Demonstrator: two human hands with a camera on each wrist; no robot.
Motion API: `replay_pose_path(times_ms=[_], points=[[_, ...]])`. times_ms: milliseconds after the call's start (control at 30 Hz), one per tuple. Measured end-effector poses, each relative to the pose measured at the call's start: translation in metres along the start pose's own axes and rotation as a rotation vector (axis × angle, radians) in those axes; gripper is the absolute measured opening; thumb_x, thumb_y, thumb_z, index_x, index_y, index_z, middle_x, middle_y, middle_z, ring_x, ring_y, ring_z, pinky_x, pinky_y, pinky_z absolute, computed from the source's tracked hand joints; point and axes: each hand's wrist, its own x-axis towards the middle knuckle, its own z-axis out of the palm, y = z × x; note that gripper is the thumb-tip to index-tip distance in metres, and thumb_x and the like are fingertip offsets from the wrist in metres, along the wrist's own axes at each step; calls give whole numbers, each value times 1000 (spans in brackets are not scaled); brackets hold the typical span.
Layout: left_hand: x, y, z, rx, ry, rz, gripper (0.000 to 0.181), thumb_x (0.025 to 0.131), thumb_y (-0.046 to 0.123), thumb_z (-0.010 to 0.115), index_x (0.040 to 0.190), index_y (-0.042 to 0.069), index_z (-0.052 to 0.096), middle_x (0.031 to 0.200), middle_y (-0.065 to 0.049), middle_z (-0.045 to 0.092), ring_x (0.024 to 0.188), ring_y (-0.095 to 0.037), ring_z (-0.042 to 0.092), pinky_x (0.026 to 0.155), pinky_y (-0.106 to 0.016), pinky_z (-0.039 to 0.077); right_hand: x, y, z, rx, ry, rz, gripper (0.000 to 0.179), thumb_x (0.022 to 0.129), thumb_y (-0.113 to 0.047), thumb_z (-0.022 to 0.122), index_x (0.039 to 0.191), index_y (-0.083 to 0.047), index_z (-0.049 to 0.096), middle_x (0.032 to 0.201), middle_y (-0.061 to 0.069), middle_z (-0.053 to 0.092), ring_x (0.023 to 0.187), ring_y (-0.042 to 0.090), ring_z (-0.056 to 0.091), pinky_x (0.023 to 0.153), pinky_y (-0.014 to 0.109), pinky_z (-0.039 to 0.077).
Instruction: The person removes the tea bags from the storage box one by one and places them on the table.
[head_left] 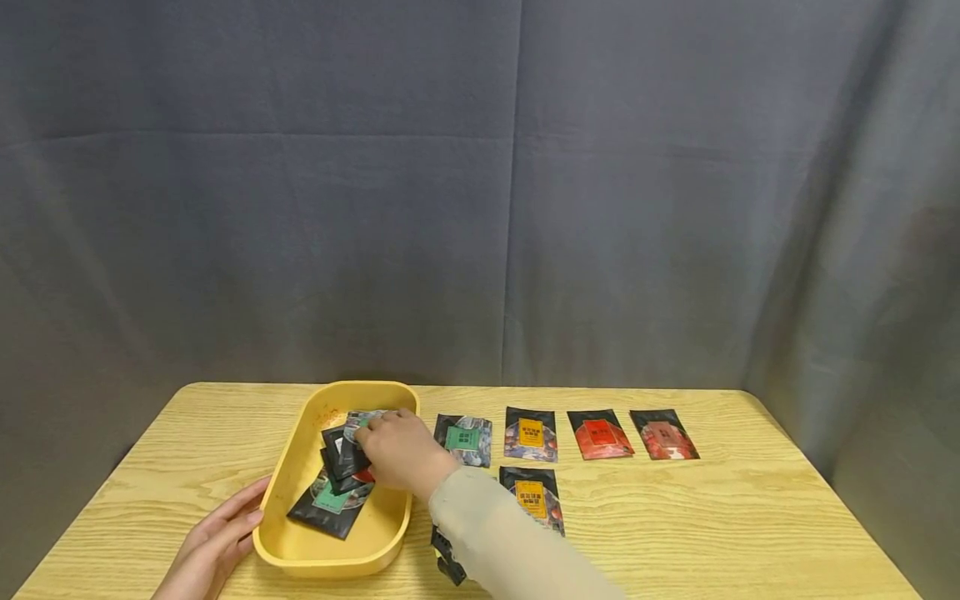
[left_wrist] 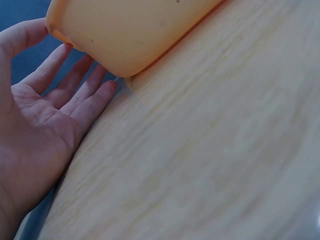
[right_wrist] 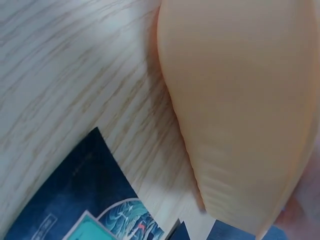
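A yellow plastic bin (head_left: 337,562) holds several black packets, among them a green-labelled packet (head_left: 330,504) lying flat near its front. My right hand (head_left: 408,454) reaches over the bin's right wall, its fingers at the upper packets (head_left: 348,454) of a loose pile. The fingertips are partly hidden, so I cannot tell if they pinch one. In the right wrist view, the bin's outer wall (right_wrist: 240,100) covers most of that hand. My left hand (left_wrist: 50,110) touches the bin's left side near the front, fingers extended along the wall (left_wrist: 125,35).
Right of the bin, a back row has a green-labelled packet (head_left: 463,440), a yellow-labelled packet (head_left: 531,433), a red packet (head_left: 600,433) and a pinkish-red packet (head_left: 664,434). Another yellow-labelled packet (head_left: 532,496) lies in front, partly behind my right sleeve (head_left: 517,533). A grey curtain (head_left: 480,208) hangs behind the table.
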Motion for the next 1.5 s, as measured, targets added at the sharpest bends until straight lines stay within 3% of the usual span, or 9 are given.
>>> replay_pose_path(times_ms=[433, 1000, 1233, 1500], points=[[0, 0, -1, -10, -21, 13, 34, 105, 10, 46, 121, 36, 62, 123, 20, 61, 111, 1, 58, 87, -22, 52, 11, -5, 5, -20, -94, 65, 49, 91, -45, 68, 136, -30, 58, 130, -10, 59, 119, 11, 54, 101, 29, 40], [0, -2, -1, -19, -28, 42, 36, 105, 8, 45, 121, 35, 63, 123, 18, 62, 111, 0, 59, 87, -22, 53, 10, -7, 3, -7, -50, 70, 48, 89, -50, 69, 131, -29, 61, 122, -11, 64, 110, 10, 58, 96, 28, 43], [0, 0, 0, -16, -20, 35, 35, 105, 8, 46, 120, 35, 63, 123, 19, 61, 111, 0, 59, 86, -22, 53, 11, -7, 1, -69, 27, 62, 43, 94, -40, 65, 135, -30, 60, 114, -11, 67, 98, 10, 60, 84, 27, 46], [2, 1, 1, 6, 37, -38, 29, 105, 14, 50, 117, 37, 63, 120, 21, 62, 109, 1, 60, 85, -23, 54, 12, -3, 1, -118, 151, 57, 22, 94, -32, 67, 116, -29, 67, 98, -11, 69, 84, 9, 61, 71, 25, 46]])
